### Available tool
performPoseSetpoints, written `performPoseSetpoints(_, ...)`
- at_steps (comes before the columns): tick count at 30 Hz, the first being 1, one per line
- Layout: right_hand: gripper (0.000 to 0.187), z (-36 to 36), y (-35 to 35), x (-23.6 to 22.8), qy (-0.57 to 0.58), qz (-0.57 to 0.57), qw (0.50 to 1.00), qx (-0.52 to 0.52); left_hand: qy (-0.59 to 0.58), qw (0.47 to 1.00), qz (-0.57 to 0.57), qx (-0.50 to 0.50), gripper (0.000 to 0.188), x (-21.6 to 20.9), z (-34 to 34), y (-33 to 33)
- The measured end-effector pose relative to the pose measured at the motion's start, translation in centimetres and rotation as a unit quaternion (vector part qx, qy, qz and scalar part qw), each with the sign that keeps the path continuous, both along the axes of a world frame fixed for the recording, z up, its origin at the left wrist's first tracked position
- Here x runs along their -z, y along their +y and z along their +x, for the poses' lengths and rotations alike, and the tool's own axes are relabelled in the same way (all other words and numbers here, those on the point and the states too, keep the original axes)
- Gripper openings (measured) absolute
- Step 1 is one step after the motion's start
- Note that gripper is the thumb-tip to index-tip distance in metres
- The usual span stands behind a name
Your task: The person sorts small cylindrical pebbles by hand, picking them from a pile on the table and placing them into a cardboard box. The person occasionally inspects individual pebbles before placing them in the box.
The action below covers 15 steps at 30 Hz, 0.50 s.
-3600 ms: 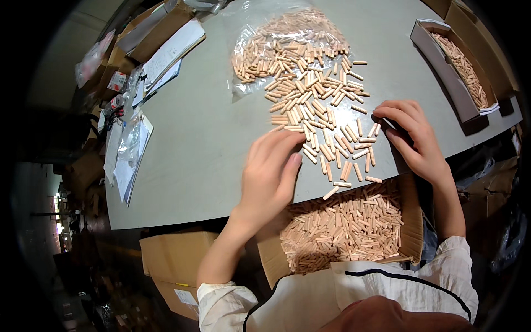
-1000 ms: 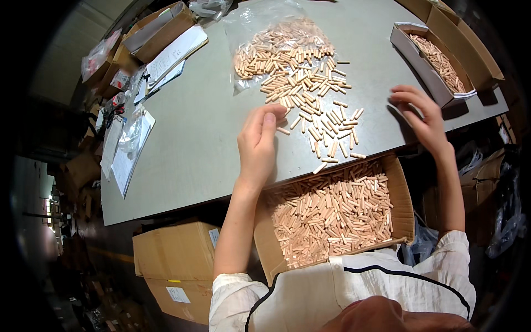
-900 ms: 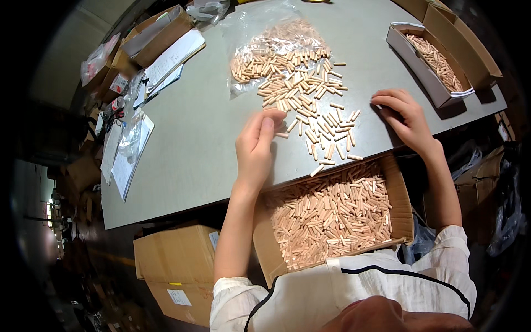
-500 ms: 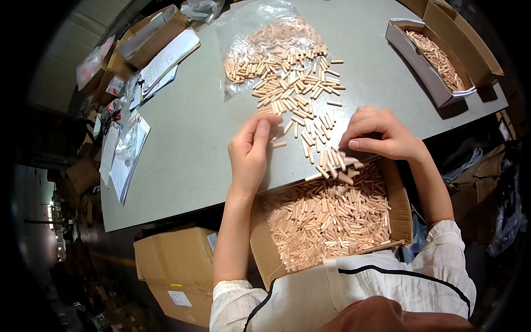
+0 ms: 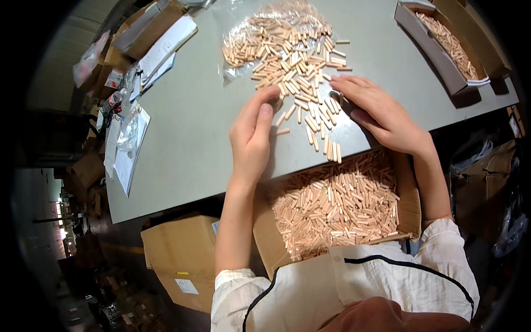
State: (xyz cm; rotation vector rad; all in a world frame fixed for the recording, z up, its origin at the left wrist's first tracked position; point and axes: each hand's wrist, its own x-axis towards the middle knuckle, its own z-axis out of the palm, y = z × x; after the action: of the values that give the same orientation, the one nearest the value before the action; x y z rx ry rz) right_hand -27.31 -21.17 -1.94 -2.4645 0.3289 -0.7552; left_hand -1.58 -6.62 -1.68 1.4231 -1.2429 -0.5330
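Observation:
Loose wooden dowels (image 5: 303,83) spread over the grey table toward its near edge. They run out from a clear plastic bag (image 5: 232,72) that holds many more. My left hand (image 5: 253,123) rests on edge along the left of the loose dowels, fingers stretched and together, holding nothing. My right hand (image 5: 381,113) lies at their right side, fingers extended and slightly curved, with its fingertips by the dowels. Below the table edge, close to my body, an open cardboard box (image 5: 409,205) is filled with the same dowels.
A long narrow carton (image 5: 437,55) with dowels stands at the far right of the table (image 5: 182,160). Papers (image 5: 133,152), a clipboard (image 5: 166,50) and a cardboard tray (image 5: 146,33) lie along the left. A closed carton (image 5: 182,249) sits below the table at left.
My right hand has moved away from the near edge, up along the pile, and its fingers have straightened. Dowels that were tumbling at the edge have dropped into the box. My left hand stays about in place.

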Motion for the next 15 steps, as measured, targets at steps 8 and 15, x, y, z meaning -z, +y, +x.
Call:
performPoseSetpoints(8,0.049,-1.7,-0.3,-0.5,-0.019,0.227,0.972,-0.065,0.065,0.992,0.000,0.108,0.036,-1.2,-0.9,0.6)
performPoseSetpoints(15,0.045,-1.7,0.3,-1.7,-0.019,0.285,0.954,-0.091,0.014,0.998,-0.010,0.052,0.037,-1.0,0.1,0.7)
